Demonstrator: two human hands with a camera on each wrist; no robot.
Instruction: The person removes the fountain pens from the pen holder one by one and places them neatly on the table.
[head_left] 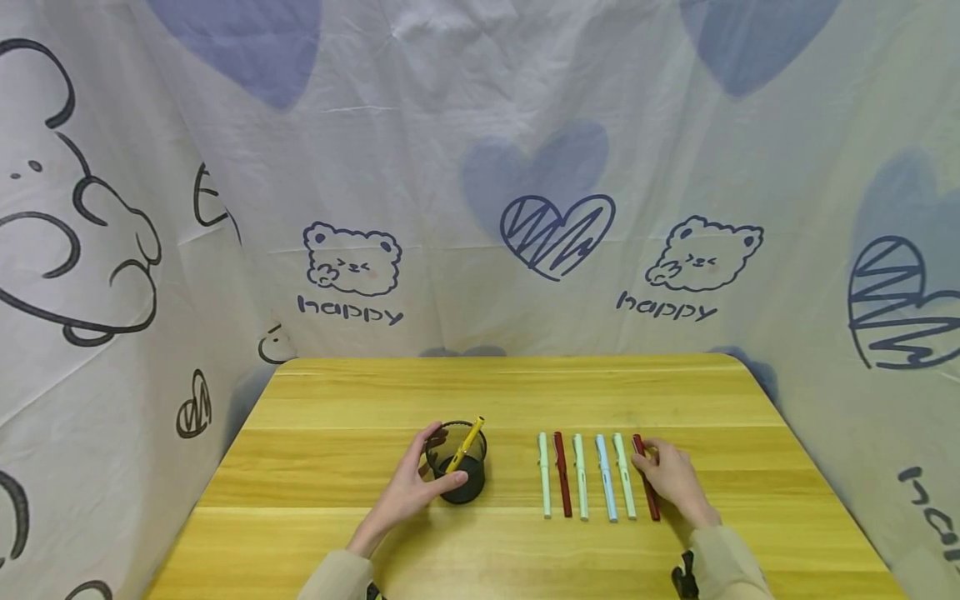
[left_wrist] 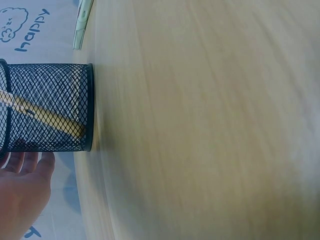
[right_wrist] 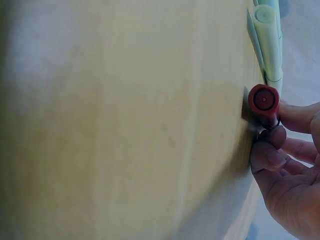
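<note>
A black mesh pen cup (head_left: 465,490) stands upright on the table with a yellow pen (head_left: 467,444) leaning inside it. My left hand (head_left: 411,492) holds the cup from its left, thumb in front and fingers behind; the left wrist view shows those fingers at the mesh wall (left_wrist: 45,82). On the right, my right hand (head_left: 672,477) pinches the rightmost dark red pen (head_left: 652,502) near its upper end. In the right wrist view the red pen (right_wrist: 264,100) points end-on at the camera, between thumb and fingers, close against the tabletop.
Left of the held pen lie a light green pen (head_left: 625,479), a light blue pen (head_left: 607,479), another green pen (head_left: 581,479), a dark red pen (head_left: 562,475) and a further green pen (head_left: 545,479), roughly parallel. Printed cloth (head_left: 465,292) hangs behind the wooden table (head_left: 322,450).
</note>
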